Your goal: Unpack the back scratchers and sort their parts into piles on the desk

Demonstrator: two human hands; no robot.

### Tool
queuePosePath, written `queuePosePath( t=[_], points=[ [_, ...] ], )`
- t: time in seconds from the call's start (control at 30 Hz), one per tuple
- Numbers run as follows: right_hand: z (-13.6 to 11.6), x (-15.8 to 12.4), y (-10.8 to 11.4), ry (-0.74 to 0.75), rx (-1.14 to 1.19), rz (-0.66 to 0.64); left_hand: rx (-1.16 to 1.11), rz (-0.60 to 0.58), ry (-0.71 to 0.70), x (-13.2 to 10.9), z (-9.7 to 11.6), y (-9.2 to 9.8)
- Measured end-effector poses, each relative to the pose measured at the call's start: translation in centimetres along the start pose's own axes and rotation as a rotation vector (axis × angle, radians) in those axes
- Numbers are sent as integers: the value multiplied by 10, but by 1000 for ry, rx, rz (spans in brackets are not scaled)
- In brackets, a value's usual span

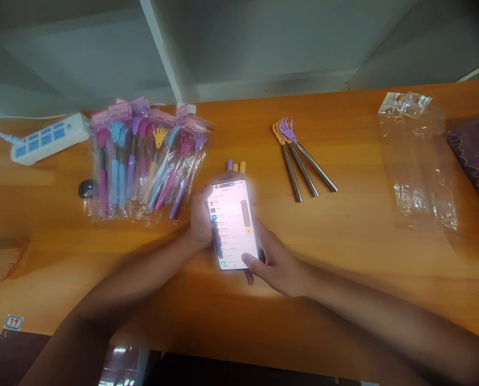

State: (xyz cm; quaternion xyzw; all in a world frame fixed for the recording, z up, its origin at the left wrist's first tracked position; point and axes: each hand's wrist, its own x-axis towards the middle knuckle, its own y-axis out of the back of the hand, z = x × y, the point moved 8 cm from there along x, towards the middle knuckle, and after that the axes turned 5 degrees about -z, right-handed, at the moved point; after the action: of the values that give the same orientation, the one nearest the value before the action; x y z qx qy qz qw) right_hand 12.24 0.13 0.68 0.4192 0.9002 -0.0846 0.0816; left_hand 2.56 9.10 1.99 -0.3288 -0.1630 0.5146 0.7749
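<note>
A lit smartphone (233,225) showing a list is held between both hands above the table. My left hand (201,217) wraps round the phone's left side and upper back. On the lower right edge, my right hand (272,262) grips it with the thumb over the screen's lower corner. Just beyond the phone, the ends of purple and yellow handles (236,166) stick out, their other parts hidden. To the right lie three back scratchers (301,161) with metal rods, two with yellowish claws and one purple.
Several bagged back scratchers (147,166) are spread at the left, beside a white power strip (49,138) and a small black object (87,188). Clear plastic bags (418,161) and a dark patterned cloth (476,155) lie at the right. A grey partition (159,48) stands behind.
</note>
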Motion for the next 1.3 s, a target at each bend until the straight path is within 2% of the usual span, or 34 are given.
queuePosePath(
  t=[0.17, 0.37, 0.63, 0.83, 1.0, 1.17, 1.3],
  points=[
    [1, -1, -1, -41, 24, -5, -10, 12, 27, 2, -3, -2],
    [1, -1, -1, -10, 39, -9, 11, -25, 27, 3, -3, -5],
    [-1, 0, -1, -9, 32, -6, -12, -10, 35, 3, -3, -6],
    [-2, 0, 0, -1, 20, -1, -13, -59, 89, 2, -4, -13],
    [2, 0, -1, -20, 27, -8, -11, -28, 97, 1, -4, -12],
    [1, 0, -1, -24, 27, -9, 3, -55, 81, 1, -4, -11],
    [1, -1, 0, -29, 34, -7, -29, -4, 76, 1, -5, -8]
  ],
)
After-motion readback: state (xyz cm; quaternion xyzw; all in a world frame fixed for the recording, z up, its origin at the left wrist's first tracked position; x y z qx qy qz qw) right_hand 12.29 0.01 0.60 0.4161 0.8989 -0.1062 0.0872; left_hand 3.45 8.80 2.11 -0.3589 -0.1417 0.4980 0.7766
